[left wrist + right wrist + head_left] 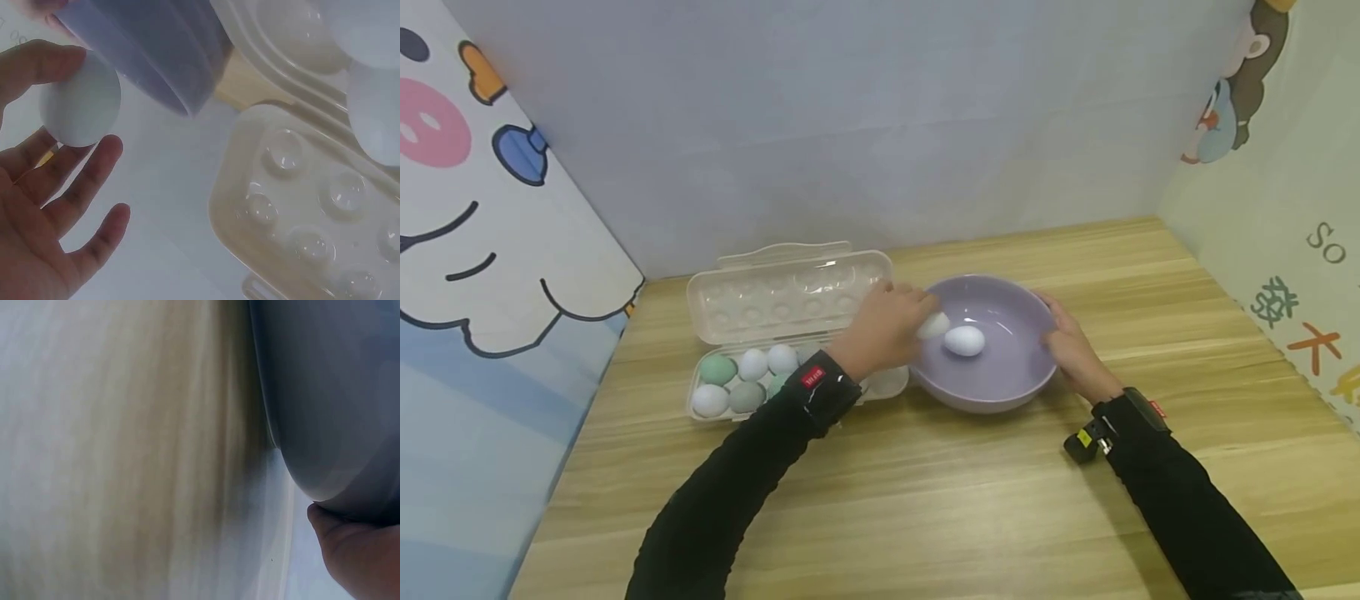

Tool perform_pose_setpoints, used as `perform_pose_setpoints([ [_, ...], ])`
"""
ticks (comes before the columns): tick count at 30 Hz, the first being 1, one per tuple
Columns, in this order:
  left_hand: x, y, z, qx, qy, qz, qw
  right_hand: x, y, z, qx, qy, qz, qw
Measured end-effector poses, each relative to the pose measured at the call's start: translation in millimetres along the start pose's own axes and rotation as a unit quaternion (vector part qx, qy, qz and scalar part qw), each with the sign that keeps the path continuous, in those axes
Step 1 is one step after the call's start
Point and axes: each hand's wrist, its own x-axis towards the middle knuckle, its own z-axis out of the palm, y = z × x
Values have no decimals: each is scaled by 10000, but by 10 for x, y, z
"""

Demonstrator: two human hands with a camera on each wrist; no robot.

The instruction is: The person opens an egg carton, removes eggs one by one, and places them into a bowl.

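Observation:
Between thumb and fingers, my left hand (pixel 889 327) pinches a pale egg (pixel 934 326) over the left rim of a purple bowl (pixel 1000 379). The left wrist view shows the same egg (pixel 81 100) between the thumb and the fingers. Another white egg (pixel 965 340) lies inside the bowl. My right hand (pixel 1073 350) grips the bowl's right rim; in the right wrist view its thumb (pixel 331 525) lies against the bowl. Left of the bowl, an egg carton (pixel 891 383) with its clear lid (pixel 760 293) raised holds several white and green eggs, partly hidden by my left forearm.
The carton and bowl stand side by side on a wooden table (pixel 887 508). A pale grey backdrop (pixel 887 125) rises behind them. Cartoon-printed panels flank the table, one at left (pixel 490 250) and one at right (pixel 1285 217).

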Motion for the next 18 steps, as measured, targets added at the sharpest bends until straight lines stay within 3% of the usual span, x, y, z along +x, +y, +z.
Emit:
perform_pose_setpoints([
  [3, 43, 76, 41, -161, -46, 101, 9998, 1, 2, 0, 22, 14, 15, 10000],
  [8, 94, 156, 129, -829, -172, 253, 9961, 31, 79, -7, 10, 29, -19, 10000],
  [15, 196, 241, 220, -1083, -876, 196, 9901, 43, 106, -15, 26, 55, -129, 9999],
  [18, 230, 268, 255, -1169, -1018, 250, 9876, 42, 103, -13, 23, 70, -133, 9999],
])
